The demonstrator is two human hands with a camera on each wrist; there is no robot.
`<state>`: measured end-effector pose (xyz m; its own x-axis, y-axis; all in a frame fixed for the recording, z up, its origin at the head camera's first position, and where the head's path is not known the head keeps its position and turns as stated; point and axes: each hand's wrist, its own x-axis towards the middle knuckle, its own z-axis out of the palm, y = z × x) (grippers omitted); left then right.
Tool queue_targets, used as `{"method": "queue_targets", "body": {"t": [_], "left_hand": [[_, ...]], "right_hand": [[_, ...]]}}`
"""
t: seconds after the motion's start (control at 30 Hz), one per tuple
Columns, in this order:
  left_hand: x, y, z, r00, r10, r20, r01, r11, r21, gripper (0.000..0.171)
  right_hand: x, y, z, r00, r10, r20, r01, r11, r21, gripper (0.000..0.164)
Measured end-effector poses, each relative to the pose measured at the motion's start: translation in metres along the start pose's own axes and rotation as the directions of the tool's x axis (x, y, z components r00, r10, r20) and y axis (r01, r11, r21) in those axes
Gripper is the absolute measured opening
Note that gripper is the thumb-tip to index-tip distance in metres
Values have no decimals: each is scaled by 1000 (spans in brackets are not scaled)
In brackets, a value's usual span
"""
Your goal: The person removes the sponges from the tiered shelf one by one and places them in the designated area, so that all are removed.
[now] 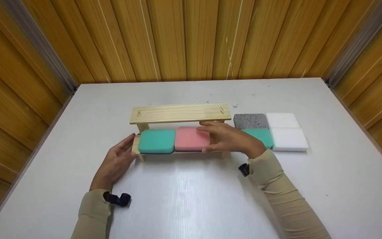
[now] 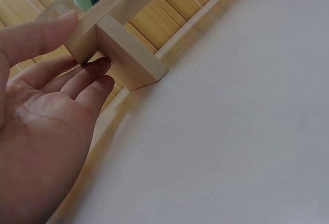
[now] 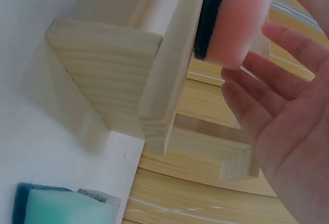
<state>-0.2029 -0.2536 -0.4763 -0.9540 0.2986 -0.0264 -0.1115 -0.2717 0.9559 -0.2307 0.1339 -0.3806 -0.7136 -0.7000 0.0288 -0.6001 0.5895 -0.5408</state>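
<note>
A small two-tier wooden rack [image 1: 179, 113] stands on the table. On its lower shelf a green sponge [image 1: 157, 141] and a pink sponge [image 1: 189, 138] lie side by side, dark scouring layers underneath. My left hand [image 1: 116, 162] holds the shelf's left end, thumb on the edge and fingers behind it, near the rack leg [image 2: 131, 57] in the left wrist view. At the pink sponge's right end is my right hand [image 1: 232, 139], its fingers spread and loosely bent. In the right wrist view, those fingertips are right at the side of the pink sponge [image 3: 241, 21].
Right of the rack, a speckled grey sponge [image 1: 250, 121], another green sponge [image 1: 259, 137] and two white sponges [image 1: 288, 139] lie grouped on the white table [image 1: 184, 205]. Wood-patterned panels [image 1: 197, 39] rise behind the table's back edge.
</note>
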Motion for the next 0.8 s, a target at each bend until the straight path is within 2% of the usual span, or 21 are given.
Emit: {"method": "queue_targets", "body": {"t": [0.27,0.47,0.8], "left_hand": [[-1,0,-1,1000,9,12,-9,1000,12,75],[1,0,0,1000,17,21,-16,1000,-14,73],[3,1,2,998,-36,-45,38,999,30,83]], "right_hand": [[3,-1,7,1000,31,1,-31,999,-30,69],[6,3,11,998,-35,-43,32,998,-58,63],[6,7,12,991,-106,-84,101,993,-56,58]]}}
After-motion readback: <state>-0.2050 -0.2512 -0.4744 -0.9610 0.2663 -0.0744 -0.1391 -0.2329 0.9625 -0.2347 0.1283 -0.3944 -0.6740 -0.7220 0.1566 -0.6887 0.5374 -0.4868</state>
